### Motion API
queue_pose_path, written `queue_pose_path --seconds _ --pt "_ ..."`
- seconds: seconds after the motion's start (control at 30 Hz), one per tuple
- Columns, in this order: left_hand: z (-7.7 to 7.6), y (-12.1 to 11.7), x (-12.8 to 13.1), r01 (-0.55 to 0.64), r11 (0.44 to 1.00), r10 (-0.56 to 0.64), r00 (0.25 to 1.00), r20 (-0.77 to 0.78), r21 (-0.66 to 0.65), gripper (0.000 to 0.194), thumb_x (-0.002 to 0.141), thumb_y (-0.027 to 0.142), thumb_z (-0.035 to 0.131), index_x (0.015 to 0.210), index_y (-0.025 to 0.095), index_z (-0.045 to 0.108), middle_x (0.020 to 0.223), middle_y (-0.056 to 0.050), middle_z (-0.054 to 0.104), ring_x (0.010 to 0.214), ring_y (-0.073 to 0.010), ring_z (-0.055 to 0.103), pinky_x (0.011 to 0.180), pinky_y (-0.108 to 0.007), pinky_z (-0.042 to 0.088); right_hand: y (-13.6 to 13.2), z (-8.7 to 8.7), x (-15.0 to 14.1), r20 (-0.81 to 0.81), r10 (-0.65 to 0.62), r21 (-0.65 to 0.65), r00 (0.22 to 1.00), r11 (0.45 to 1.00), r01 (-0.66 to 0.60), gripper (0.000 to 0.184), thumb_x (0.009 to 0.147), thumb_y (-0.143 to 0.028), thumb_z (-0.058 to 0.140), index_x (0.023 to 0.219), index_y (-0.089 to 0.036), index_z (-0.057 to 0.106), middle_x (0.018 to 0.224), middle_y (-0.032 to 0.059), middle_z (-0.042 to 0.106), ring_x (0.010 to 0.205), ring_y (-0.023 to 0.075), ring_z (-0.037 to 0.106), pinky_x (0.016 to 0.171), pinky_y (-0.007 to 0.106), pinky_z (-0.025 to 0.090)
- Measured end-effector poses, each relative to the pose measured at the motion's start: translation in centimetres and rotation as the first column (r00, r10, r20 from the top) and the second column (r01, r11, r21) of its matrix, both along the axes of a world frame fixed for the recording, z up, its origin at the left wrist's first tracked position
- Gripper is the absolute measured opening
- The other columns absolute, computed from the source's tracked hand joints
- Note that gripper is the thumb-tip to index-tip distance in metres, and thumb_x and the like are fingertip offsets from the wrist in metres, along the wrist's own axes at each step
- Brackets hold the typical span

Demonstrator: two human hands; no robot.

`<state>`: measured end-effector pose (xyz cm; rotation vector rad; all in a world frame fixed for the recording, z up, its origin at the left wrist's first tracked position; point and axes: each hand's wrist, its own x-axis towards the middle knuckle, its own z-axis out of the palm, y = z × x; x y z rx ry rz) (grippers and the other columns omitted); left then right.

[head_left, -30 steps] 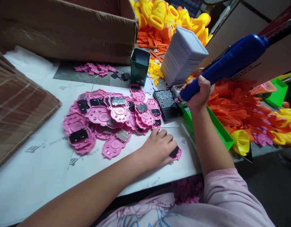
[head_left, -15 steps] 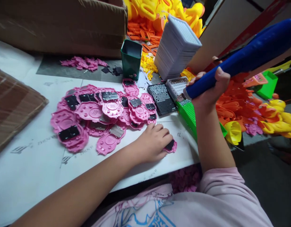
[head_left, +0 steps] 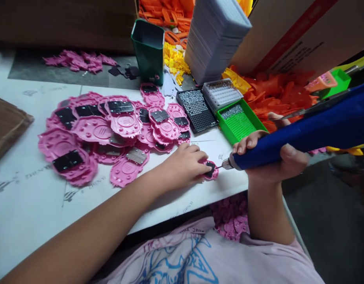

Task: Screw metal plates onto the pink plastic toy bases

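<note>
Low on the pale-covered bench [head_left: 158, 205], a small pink part [head_left: 212, 176] lay flat, nearer the wearer than the green tray [head_left: 242, 128] and to its left. The left hand [head_left: 183, 163] was bent over it, fingers bunched and one fingertip on its black plate [head_left: 212, 171]; whether the thumb pinched the part underneath, I cannot tell. The right hand [head_left: 291, 159], on the near side of the green tray, was wrapped around a thick blue power driver [head_left: 318, 128], thumb uppermost. The driver was tilted almost level, its thin bit [head_left: 219, 167] reaching the plate's edge.

The work in hand looked like driving at that plate, which seemed to call for a steady left hand and a bit kept in line; whether a screw sat at the tip was too small to tell.

Left of the green tray lay a spread of overlapping pink parts [head_left: 102, 130], many carrying black or silvery plates. Right beside it, a black tray [head_left: 207, 122] and a whitish tray [head_left: 225, 94] stood. Beyond these rose a tall pale stack [head_left: 208, 47].
</note>
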<state>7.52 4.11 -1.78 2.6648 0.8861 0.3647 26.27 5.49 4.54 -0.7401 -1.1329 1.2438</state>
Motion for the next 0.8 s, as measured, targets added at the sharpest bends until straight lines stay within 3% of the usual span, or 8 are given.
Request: queue_pose_path --seconds 0.4,0.8 --pt "-0.03 -0.02 0.22 -0.021 0.999 0.022 1.0 0.015 -0.025 0.021 0.084 0.04 0.061 0.099 0.027 0.069 0.106 -0.006 0.065 0.098 -0.0258 0.053 0.078 -0.037 0.033 -0.1 -0.34 -0.2 0.02 -0.047 0.001 0.999 0.999 0.047 0.018 0.066 -0.038 0.06 0.075 -0.024 0.054 0.057 -0.0002 0.057 0.047 0.0188 0.055 0.048 0.035 0.047" --pt "0.16 -0.22 0.38 -0.052 0.997 0.052 0.999 -0.001 -0.057 0.02 0.086 0.04 0.058 0.098 0.028 0.069 0.105 -0.007 0.063 0.097 -0.0251 0.051 0.078 -0.037 0.032 -0.39 -0.63 -0.25 0.037 0.049 0.075 0.998 0.996 -0.052 0.017 0.065 -0.038 0.061 0.075 -0.024 0.057 0.06 0.0002 0.058 0.049 0.0188 0.056 0.049 0.034 0.048"
